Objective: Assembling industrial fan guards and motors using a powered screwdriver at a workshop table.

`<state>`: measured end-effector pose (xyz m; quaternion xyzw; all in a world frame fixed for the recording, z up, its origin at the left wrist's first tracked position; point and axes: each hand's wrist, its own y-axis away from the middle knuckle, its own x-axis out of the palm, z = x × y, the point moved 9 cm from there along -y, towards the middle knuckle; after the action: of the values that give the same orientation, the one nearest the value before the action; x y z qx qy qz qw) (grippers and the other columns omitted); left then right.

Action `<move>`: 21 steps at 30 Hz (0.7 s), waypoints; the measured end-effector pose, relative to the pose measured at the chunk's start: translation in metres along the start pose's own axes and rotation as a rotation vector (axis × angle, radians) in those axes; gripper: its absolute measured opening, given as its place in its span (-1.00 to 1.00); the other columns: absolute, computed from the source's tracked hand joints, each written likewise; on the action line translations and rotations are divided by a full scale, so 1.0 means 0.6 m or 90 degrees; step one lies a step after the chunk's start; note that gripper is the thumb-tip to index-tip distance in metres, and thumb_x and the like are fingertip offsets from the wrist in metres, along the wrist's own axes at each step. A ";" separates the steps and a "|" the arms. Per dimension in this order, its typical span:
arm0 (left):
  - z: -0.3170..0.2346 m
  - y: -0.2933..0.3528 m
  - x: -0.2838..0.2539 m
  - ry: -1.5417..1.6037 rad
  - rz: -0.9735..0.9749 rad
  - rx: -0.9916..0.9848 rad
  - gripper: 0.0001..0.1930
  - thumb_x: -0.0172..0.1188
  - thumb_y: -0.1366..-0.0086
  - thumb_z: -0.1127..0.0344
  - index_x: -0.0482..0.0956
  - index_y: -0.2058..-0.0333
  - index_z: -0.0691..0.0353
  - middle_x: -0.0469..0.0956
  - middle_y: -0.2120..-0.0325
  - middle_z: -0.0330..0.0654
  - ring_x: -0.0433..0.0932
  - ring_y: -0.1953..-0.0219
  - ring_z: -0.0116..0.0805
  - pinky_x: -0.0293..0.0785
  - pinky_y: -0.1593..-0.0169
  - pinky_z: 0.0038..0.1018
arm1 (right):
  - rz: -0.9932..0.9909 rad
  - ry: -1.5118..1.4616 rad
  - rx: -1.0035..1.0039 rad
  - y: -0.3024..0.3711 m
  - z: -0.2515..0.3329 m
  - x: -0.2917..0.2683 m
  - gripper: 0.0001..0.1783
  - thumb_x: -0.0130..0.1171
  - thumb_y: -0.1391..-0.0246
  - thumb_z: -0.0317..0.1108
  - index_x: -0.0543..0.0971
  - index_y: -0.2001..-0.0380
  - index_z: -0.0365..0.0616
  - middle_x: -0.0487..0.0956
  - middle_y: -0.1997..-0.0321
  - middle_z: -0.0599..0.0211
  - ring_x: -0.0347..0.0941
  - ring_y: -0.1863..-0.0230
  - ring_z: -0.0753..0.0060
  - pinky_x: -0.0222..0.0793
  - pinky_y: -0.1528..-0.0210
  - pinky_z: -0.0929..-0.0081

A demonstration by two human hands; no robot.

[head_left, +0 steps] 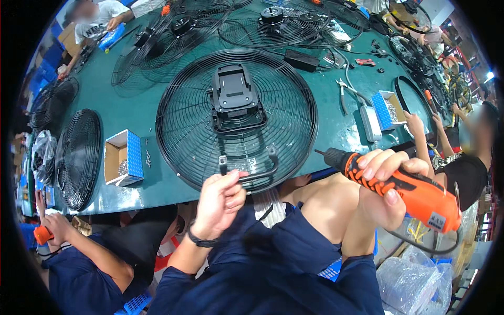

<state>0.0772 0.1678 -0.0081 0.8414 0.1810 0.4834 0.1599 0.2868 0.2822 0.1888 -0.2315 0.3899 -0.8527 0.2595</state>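
Observation:
In front of me a round black wire fan guard (178,105) lies on the green table, with a black motor housing (234,92) at its middle. My left hand (219,202) pinches a black U-shaped handle (262,175) over the guard's near edge, its two ends pointing away from me. My right hand (386,184) is wrapped round an orange and black electric screwdriver (425,199). The screwdriver's bit points left, toward the guard's right rim, and is apart from the handle. A cord runs from the screwdriver's back end.
Left of the guard stands a blue screw box (135,157) beside loose screws; another screw box (389,109) is at right. Pliers (343,97) and a white power strip (370,123) lie near it. More fan guards (79,157) surround them. People work on both sides.

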 end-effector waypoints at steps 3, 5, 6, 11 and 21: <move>-0.053 0.021 -0.053 -0.137 -0.030 -0.021 -0.79 0.09 -0.21 0.33 0.51 0.51 0.35 0.05 0.85 -0.48 0.02 0.83 -0.65 -0.18 0.75 -0.64 | -0.019 0.006 -0.005 -0.001 0.011 -0.010 -0.50 0.16 0.07 -0.37 0.23 0.06 -0.15 0.40 0.41 0.16 0.40 0.42 0.22 0.35 0.27 0.21; -0.121 0.040 -0.095 -0.205 -0.105 0.070 -0.81 0.08 -0.19 0.36 0.48 0.57 0.31 0.04 0.85 -0.48 0.00 0.84 -0.66 -0.19 0.77 -0.65 | -0.003 -0.009 0.027 -0.001 0.005 -0.004 -0.51 0.17 0.08 -0.36 0.23 0.07 -0.14 0.40 0.42 0.16 0.40 0.43 0.23 0.35 0.27 0.21; -0.147 0.033 -0.094 -0.158 -0.072 0.097 -0.81 0.09 -0.22 0.31 0.50 0.50 0.32 0.12 0.81 -0.46 0.02 0.82 -0.65 -0.16 0.75 -0.68 | -0.005 -0.012 0.030 -0.001 0.007 -0.004 -0.51 0.17 0.08 -0.36 0.23 0.07 -0.14 0.40 0.42 0.16 0.40 0.43 0.23 0.35 0.27 0.21; -0.218 0.042 -0.112 -0.350 -0.306 0.402 -0.51 0.23 -0.14 0.45 0.28 -0.02 0.45 0.25 0.62 -0.46 0.08 0.71 -0.77 -0.05 0.67 -0.74 | -0.014 -0.033 0.042 0.001 0.001 0.001 -0.51 0.16 0.08 -0.36 0.23 0.08 -0.15 0.40 0.44 0.16 0.41 0.45 0.23 0.36 0.28 0.21; -0.239 0.003 -0.113 -0.368 -0.193 0.364 -0.53 0.18 -0.14 0.48 0.30 -0.01 0.50 0.38 0.51 -0.32 0.30 0.56 -0.61 0.21 0.51 -0.68 | 0.077 -0.092 0.092 0.017 -0.032 0.060 -0.48 0.11 0.10 -0.37 0.22 0.04 -0.21 0.38 0.45 0.17 0.41 0.46 0.24 0.38 0.30 0.21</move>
<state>-0.0791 0.1483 0.0106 0.9165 0.3773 0.1289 0.0337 0.2505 0.2647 0.1765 -0.2488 0.3208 -0.8426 0.3537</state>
